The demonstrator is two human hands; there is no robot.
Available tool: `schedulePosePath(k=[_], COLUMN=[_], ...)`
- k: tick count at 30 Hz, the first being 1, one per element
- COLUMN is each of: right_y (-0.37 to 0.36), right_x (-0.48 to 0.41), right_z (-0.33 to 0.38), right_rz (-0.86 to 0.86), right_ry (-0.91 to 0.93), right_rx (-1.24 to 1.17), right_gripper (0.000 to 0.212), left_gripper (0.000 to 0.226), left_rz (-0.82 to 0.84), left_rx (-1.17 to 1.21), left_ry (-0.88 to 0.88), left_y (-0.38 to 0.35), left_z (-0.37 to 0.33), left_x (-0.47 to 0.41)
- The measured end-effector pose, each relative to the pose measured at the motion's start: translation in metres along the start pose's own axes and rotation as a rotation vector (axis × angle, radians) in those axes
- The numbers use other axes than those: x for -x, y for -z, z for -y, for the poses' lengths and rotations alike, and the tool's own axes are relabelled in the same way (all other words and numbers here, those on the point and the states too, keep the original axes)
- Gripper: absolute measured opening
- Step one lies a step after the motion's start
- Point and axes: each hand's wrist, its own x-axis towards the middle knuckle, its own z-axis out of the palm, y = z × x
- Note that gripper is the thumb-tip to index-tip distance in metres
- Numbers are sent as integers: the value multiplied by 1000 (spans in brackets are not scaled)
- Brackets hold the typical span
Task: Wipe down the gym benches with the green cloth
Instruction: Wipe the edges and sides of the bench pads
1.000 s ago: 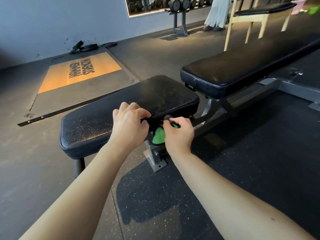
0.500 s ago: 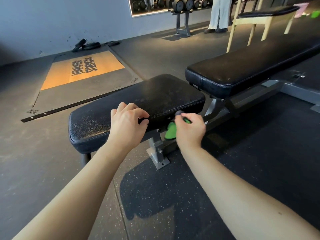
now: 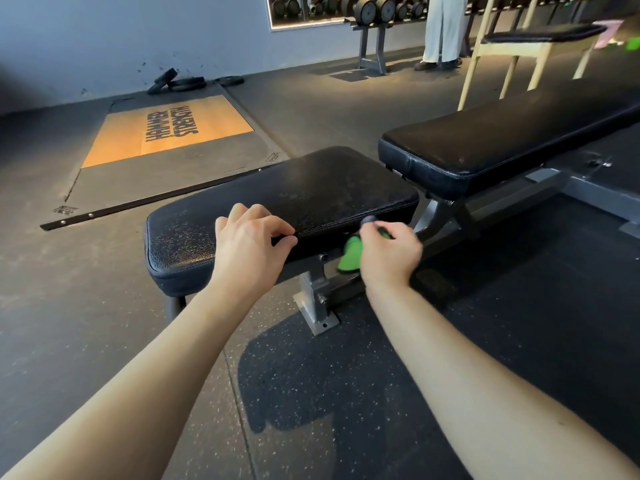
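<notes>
A black padded gym bench stands before me, with a short seat pad [image 3: 311, 188] and a long back pad [image 3: 502, 143] to its right. My left hand [image 3: 251, 251] rests on the seat pad's near edge with its fingers curled over the rim. My right hand [image 3: 388, 254] grips the green cloth [image 3: 349, 258] against the near side of the seat pad, close to the gap between the pads. Most of the cloth is hidden behind that hand, which is blurred.
The bench's grey steel frame and foot [image 3: 317, 306] sit just below my hands. A wooden lifting platform [image 3: 166, 133] lies on the floor at the left with weight plates [image 3: 180, 81] behind it. A dumbbell rack [image 3: 370, 15], a standing person [image 3: 441, 29] and another bench [image 3: 533, 39] are far back.
My right hand with the cloth has slid rightward along the seat pad's near side. My left hand has kept its place on the pad's edge.
</notes>
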Motion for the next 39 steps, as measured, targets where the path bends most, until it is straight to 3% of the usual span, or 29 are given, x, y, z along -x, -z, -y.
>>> schedulePosePath(k=[3,9,14,20,24,29,35,39], right_y=[-6,-8,2,1,9,-12,8,-6], right_x=[4,32,13,26,9,47,3,29], right_z=[1,-2,0,-4,-4,-11,-10,-7], right_rz=[-41,170,73,193,106,251,70,148], right_ry=[-7,99,57,125,80,214,58,139], right_rx=[-11,47,42,78,66,111,101,106], right_gripper=[9,9,4,9,8,7,7,5], left_gripper=[15,11,9,10,9,10,10,9], left_rz=[-27,-75,-90,-82,-82,-75,-73,-77], left_rx=[-28,-31,-20,-23,-25,-21,3,-3], left_ry=[-25,-13,-19,-11,-3,1,0,-7], left_y=[-4,-11,-13,-11,-12,-13,-14,-15], left_z=[-6,-7,-7,-7,-8,-7,-6,-5], left_x=[4,4,4,5,5,5,6,4])
